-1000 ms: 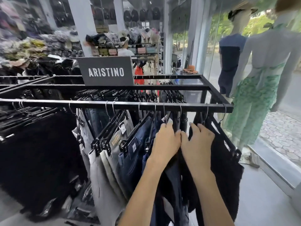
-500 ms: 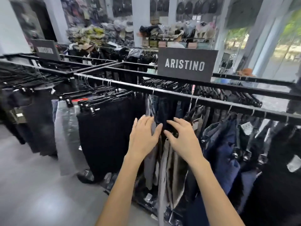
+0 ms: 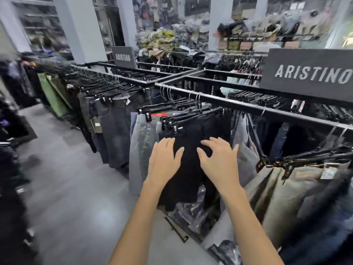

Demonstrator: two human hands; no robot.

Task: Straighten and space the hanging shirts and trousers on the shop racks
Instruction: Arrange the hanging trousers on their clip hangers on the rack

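A black metal rack runs from centre left to the right edge, hung with trousers on black clip hangers. A pair of black trousers faces me at the front of a tight bunch. Beside it on the left hangs a grey pair. My left hand is in front of the black trousers with fingers straight and spread. My right hand hovers beside it, fingers loosely bent, holding nothing. Olive trousers hang further right.
A second rack with dark jeans and green garments stretches away on the left. Two dark "ARISTINO" signs stand on the racks. Bagged clothes lie on the grey floor under the rack. Piled stock fills the back shelves.
My view and both hands have swept left along the rack, from the jeans at its right end to the black trousers. The hands have let go and spread apart.
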